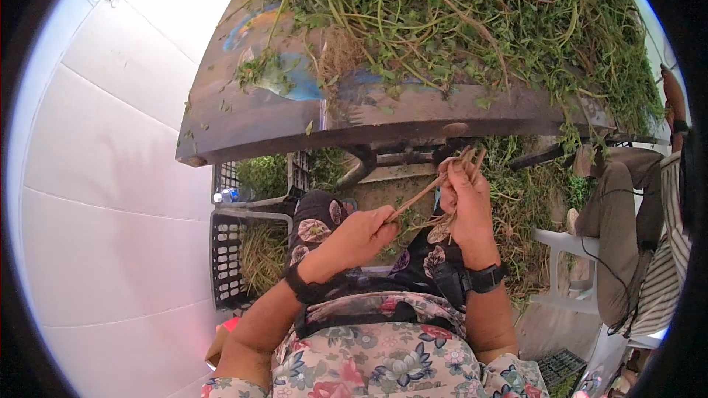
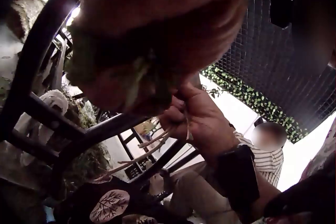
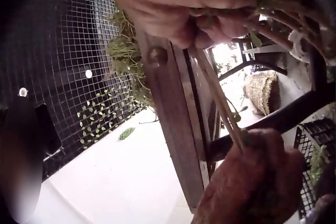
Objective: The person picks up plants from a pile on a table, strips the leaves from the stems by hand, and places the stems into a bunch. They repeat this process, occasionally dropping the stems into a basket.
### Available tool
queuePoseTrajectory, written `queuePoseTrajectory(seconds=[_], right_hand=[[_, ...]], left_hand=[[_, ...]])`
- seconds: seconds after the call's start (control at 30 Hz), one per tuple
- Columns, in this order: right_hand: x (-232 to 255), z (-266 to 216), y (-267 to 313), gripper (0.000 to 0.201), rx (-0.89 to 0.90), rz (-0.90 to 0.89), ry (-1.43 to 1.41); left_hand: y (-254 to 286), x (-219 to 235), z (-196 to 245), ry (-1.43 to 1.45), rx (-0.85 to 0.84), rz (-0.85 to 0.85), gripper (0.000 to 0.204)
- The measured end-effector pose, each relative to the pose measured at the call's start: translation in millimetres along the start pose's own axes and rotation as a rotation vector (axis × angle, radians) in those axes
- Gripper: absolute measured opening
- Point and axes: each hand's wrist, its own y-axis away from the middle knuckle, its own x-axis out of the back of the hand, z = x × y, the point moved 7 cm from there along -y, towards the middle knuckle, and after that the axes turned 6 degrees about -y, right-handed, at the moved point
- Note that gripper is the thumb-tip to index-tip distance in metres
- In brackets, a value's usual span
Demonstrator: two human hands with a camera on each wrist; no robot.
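Note:
Between the two hands, below the table's front edge, brown stems run slantwise. My left hand grips their lower end with curled fingers. My right hand pinches a small bunch of stems, whose ends stick up past thumb and fingers. In the right wrist view the thin stems stretch from the right hand above to the left hand below. The left wrist view has the left hand large and dark at the top, with the right hand behind it.
A wooden table bears a large heap of green plants. Black crates with greenery stand at the left. More plants lie on the floor beneath. At the right, a person sits near a white plastic chair.

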Motion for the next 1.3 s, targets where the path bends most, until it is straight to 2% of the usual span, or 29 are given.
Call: queuePoseTrajectory(seconds=[0.03, 0.13, 0.23, 0.33, 0.4, 0.47, 0.53, 0.63, 0.73, 0.77, 0.87, 0.9, 0.93, 0.97, 1.03, 1.13, 1.23, 1.3], right_hand=[[6, -3, -1, 0.022, 0.017, 0.053, 0.019], [19, -16, -6, 0.020, 0.129, 0.058, -0.084], [30, -33, -8, 0.018, 0.174, 0.140, -0.115], [41, -45, -10, 0.015, 0.207, 0.161, -0.220], [44, -46, -11, 0.014, 0.187, 0.112, -0.238], [42, -39, -9, 0.017, 0.139, 0.061, -0.221], [38, -29, -8, 0.019, 0.096, 0.037, -0.177], [29, -17, -5, 0.020, 0.054, 0.008, -0.145], [20, -15, -3, 0.020, 0.054, -0.039, -0.099], [16, -16, -1, 0.021, 0.068, -0.049, -0.074], [2, -22, 4, 0.022, 0.094, -0.119, 0.016], [-3, -25, 7, 0.022, 0.097, -0.150, 0.049], [-7, -26, 9, 0.023, 0.101, -0.159, 0.093], [-11, -26, 12, 0.023, 0.103, -0.169, 0.135], [-19, -28, 16, 0.024, 0.115, -0.193, 0.219], [-28, -32, 24, 0.025, 0.141, -0.226, 0.345], [-40, -37, 31, 0.024, 0.171, -0.278, 0.456], [-45, -38, 35, 0.022, 0.195, -0.325, 0.503]], left_hand=[[3, -1, -2, -0.005, 0.002, -0.014, 0.014], [15, -5, -24, -0.033, 0.074, -0.093, 0.016], [35, 3, -45, 0.037, 0.127, -0.077, 0.014], [61, 31, -58, -0.017, 0.336, -0.094, 0.015], [90, 52, -72, 0.033, 0.427, 0.073, 0.014], [135, 64, -119, -0.136, 0.520, 0.098, 0.014], [182, 73, -151, -0.136, 0.730, 0.144, 0.016], [242, 71, -203, -0.170, 0.784, 0.206, 0.018], [284, 64, -227, 0.109, 1.024, 0.407, 0.021], [292, 70, -237, -0.313, 0.825, 0.397, 0.024], [272, 79, -218, -0.700, 0.603, 0.452, 0.028], [256, 91, -201, -0.426, 0.640, 0.568, 0.028], [246, 101, -202, -0.427, 0.577, 0.642, 0.024], [215, 119, -159, -0.334, 0.661, 0.670, 0.019], [181, 136, -119, -0.181, 0.480, 0.818, 0.014], [120, 138, -30, -0.163, 0.261, 0.709, 0.015], [71, 118, 25, -0.227, 0.032, 0.563, 0.023], [47, 99, 47, -0.295, -0.068, 0.486, 0.030]])
